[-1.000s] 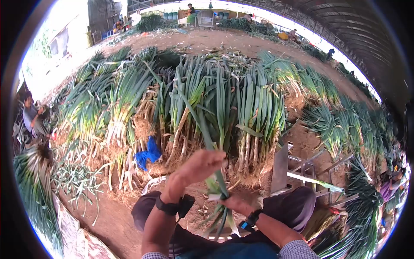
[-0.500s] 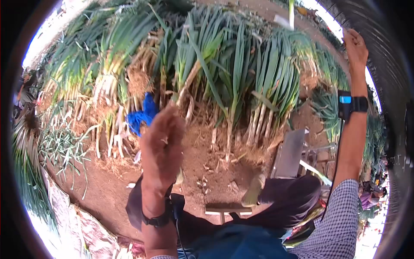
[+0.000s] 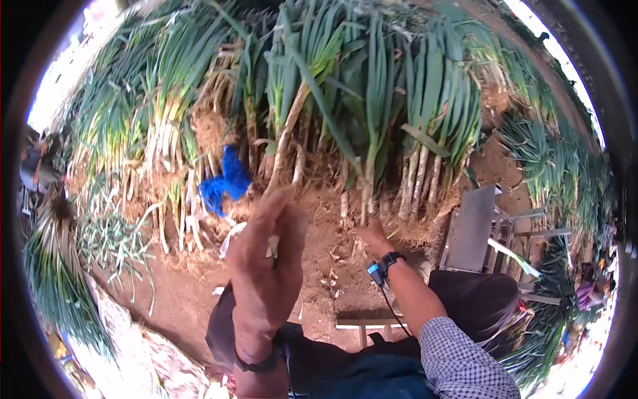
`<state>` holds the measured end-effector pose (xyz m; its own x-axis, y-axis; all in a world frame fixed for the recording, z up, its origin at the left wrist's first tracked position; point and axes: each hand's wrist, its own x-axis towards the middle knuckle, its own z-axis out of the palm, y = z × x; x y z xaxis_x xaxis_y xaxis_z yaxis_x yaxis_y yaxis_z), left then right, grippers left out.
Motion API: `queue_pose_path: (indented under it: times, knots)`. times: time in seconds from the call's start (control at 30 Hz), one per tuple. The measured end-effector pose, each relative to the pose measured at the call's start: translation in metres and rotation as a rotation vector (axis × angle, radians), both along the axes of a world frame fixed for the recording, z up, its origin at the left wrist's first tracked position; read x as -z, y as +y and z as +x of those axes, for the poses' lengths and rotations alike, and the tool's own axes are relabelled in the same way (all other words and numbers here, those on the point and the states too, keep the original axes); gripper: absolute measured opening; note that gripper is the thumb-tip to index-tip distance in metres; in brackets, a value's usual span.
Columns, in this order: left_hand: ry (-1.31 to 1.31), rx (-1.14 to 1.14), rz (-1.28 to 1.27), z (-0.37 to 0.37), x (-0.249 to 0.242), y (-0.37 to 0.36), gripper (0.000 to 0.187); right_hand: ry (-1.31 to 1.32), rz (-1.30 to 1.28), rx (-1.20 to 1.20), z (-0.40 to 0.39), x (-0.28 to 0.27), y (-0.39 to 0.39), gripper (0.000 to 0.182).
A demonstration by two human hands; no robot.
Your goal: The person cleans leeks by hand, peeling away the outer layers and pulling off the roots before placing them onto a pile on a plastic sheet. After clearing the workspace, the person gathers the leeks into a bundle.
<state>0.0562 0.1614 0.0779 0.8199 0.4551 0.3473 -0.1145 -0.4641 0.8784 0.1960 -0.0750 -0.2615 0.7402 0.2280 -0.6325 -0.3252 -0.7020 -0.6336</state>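
Note:
Long leeks [image 3: 438,93] with green leaves and pale, rooty stems lie side by side across the soil. My left hand [image 3: 269,256] is raised at centre left, its fingers bent together near the root end of a slanting leek [image 3: 290,136]; something small and pale shows at its palm, too unclear to name. Lower right of centre, my right hand [image 3: 374,238] reaches down to the base of an upright leek [image 3: 372,146]. Its fingers are small and blurred against the stem, so its grip is unclear. A blue cloth [image 3: 226,183] lies among the stems beyond my left hand.
A metal plate on a frame [image 3: 470,229] stands at the right, beside my knee. A bundle of thinner green onions [image 3: 60,266] is at the far left, above a pale sheet [image 3: 156,352]. A person [image 3: 40,163] is partly visible at the left edge.
My right hand has come down from the upper right to the base of the upright leek. My left hand is still raised near the slanting leek. The view has shifted slightly.

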Motion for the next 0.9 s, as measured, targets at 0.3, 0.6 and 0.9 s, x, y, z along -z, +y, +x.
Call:
queue_pose_path:
  times: [0.3,0.6,0.9]
  knots:
    - [0.336,0.369,-0.121,0.04,0.093,-0.079,0.026,-0.192,0.582,-0.04,-0.054,-0.244,-0.025,0.05]
    - [0.494,0.254,-1.189,0.065,0.138,-0.141,0.032,-0.363,0.029,-0.417,-0.152,-0.295,-0.07,0.039]
    - [0.333,0.449,-1.13,0.011,0.106,-0.142,0.034,-1.055,0.26,-0.136,0.014,-0.328,-0.094,0.047]
